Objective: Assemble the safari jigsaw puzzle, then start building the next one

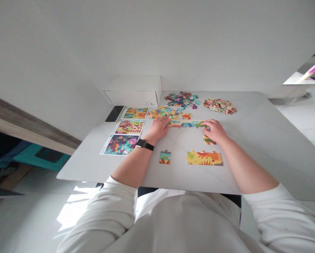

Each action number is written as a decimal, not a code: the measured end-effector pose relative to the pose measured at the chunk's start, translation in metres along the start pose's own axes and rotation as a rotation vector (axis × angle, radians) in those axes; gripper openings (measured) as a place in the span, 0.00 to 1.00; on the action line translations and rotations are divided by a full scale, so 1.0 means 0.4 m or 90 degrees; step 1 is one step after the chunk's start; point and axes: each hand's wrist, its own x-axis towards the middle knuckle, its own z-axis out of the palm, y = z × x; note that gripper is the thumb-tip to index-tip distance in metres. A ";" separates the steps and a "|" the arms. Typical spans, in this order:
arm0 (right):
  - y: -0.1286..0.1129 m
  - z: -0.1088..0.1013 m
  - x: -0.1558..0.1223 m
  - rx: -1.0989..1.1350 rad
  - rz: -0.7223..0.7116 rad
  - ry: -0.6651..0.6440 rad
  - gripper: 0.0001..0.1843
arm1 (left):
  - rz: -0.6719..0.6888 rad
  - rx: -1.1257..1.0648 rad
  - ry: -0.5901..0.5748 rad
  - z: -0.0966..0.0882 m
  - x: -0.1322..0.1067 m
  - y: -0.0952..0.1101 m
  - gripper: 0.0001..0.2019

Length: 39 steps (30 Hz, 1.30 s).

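Grey wall [199, 45] behind your pale-grey rectangular table [181, 177]. White cardboard box [131, 97] at back left. Long multicoloured cardboard puzzle strip [186, 124] lies mid-table between your loosely spread left hand [159, 128] and half-curled right hand [215, 131], one at each end; can't tell if either grips. Box's black print [151, 104] too small to read.

I'm looking across a smooth, matt tabletop [181, 175] now, and there's matt white card on the box [132, 98] at eleven o'clock, a glossy dark screen on the phone [114, 114] at half past nine, wood-grain trim [36, 119] at nine, printed card in the puzzle strip [187, 124] at three, soft creased cloth sleeves [107, 211] at seven and four
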 end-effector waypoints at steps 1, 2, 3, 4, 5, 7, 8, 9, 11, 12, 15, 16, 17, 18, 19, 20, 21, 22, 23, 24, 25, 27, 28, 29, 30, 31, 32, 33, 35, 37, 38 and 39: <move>0.000 0.001 0.000 -0.002 -0.001 -0.003 0.15 | 0.012 -0.002 0.000 -0.002 0.000 0.003 0.19; -0.001 0.002 -0.001 -0.003 -0.003 -0.007 0.15 | 0.024 -0.005 -0.005 -0.003 -0.001 0.006 0.19; 0.000 0.003 -0.001 -0.001 -0.007 -0.010 0.15 | 0.035 -0.007 -0.015 -0.004 -0.002 0.009 0.18; 0.000 0.004 -0.002 0.001 -0.011 -0.013 0.15 | 0.044 -0.007 -0.025 -0.005 -0.003 0.012 0.17; 0.001 0.005 -0.002 0.004 -0.014 -0.015 0.15 | 0.048 -0.007 -0.034 -0.005 -0.005 0.015 0.17; 0.003 0.007 -0.003 0.005 -0.020 -0.018 0.14 | 0.044 0.001 -0.043 -0.004 -0.007 0.020 0.17; 0.004 0.008 -0.003 0.005 -0.021 -0.019 0.14 | 0.038 0.007 -0.044 -0.003 -0.009 0.022 0.17; 0.005 0.009 -0.003 0.004 -0.021 -0.019 0.14 | 0.032 0.014 -0.043 -0.002 -0.009 0.024 0.17; 0.007 0.010 -0.003 0.004 -0.019 -0.021 0.14 | 0.021 0.028 -0.043 -0.001 -0.011 0.029 0.17; 0.008 0.011 -0.003 0.005 -0.017 -0.022 0.14 | 0.019 0.032 -0.043 -0.001 -0.011 0.031 0.17; 0.010 0.011 -0.003 0.010 -0.012 -0.024 0.14 | 0.019 0.031 -0.042 -0.002 -0.013 0.037 0.17; 0.011 0.010 -0.003 0.012 -0.011 -0.024 0.14 | 0.022 0.027 -0.041 -0.002 -0.013 0.038 0.17; 0.011 0.010 -0.003 0.014 -0.011 -0.024 0.15 | 0.025 0.024 -0.039 -0.002 -0.014 0.039 0.17; 0.011 0.009 -0.003 0.015 -0.011 -0.024 0.15 | 0.027 0.023 -0.035 -0.001 -0.014 0.040 0.16; 0.011 0.008 -0.003 0.016 -0.012 -0.024 0.15 | 0.029 0.022 -0.032 0.000 -0.014 0.040 0.16; 0.010 0.008 -0.003 0.016 -0.013 -0.024 0.15 | 0.030 0.023 -0.030 0.001 -0.014 0.041 0.16; 0.010 0.007 -0.004 0.015 -0.015 -0.025 0.15 | 0.030 0.025 -0.028 0.003 -0.013 0.041 0.16; 0.009 0.007 -0.004 0.012 -0.016 -0.025 0.15 | 0.031 0.027 -0.029 0.004 -0.013 0.041 0.16; 0.008 0.008 -0.004 0.009 -0.017 -0.025 0.15 | 0.032 0.029 -0.032 0.004 -0.012 0.041 0.16; 0.008 0.008 -0.004 0.005 -0.018 -0.025 0.15 | 0.034 0.030 -0.036 0.005 -0.012 0.041 0.16; 0.007 0.009 -0.005 0.002 -0.018 -0.024 0.15 | 0.034 0.031 -0.039 0.004 -0.011 0.042 0.16; 0.006 0.010 -0.005 0.001 -0.017 -0.022 0.15 | 0.032 0.029 -0.042 0.003 -0.011 0.044 0.16; 0.006 0.010 -0.005 0.002 -0.017 -0.022 0.15 | 0.030 0.027 -0.041 0.003 -0.011 0.045 0.15; 0.005 0.010 -0.006 0.003 -0.016 -0.021 0.15 | 0.028 0.026 -0.039 0.003 -0.011 0.045 0.15; 0.005 0.011 -0.006 0.003 -0.017 -0.020 0.15 | 0.028 0.025 -0.038 0.003 -0.011 0.046 0.15; 0.004 0.011 -0.006 0.002 -0.018 -0.019 0.15 | 0.029 0.026 -0.039 0.004 -0.011 0.046 0.16; 0.003 0.010 -0.006 0.000 -0.019 -0.016 0.15 | 0.030 0.028 -0.039 0.005 -0.011 0.045 0.16; 0.002 0.010 -0.007 -0.002 -0.021 -0.013 0.15 | 0.031 0.030 -0.039 0.007 -0.011 0.044 0.16; 0.001 0.010 -0.008 -0.007 -0.024 -0.006 0.15 | 0.034 0.033 -0.042 0.010 -0.012 0.040 0.17; -0.001 0.009 -0.009 -0.009 -0.027 -0.002 0.15 | 0.035 0.031 -0.044 0.012 -0.014 0.036 0.18; -0.001 0.008 -0.009 -0.010 -0.027 -0.002 0.15 | 0.035 0.028 -0.045 0.013 -0.014 0.035 0.18; -0.002 0.008 -0.009 -0.011 -0.027 -0.003 0.15 | 0.034 0.024 -0.046 0.013 -0.015 0.035 0.17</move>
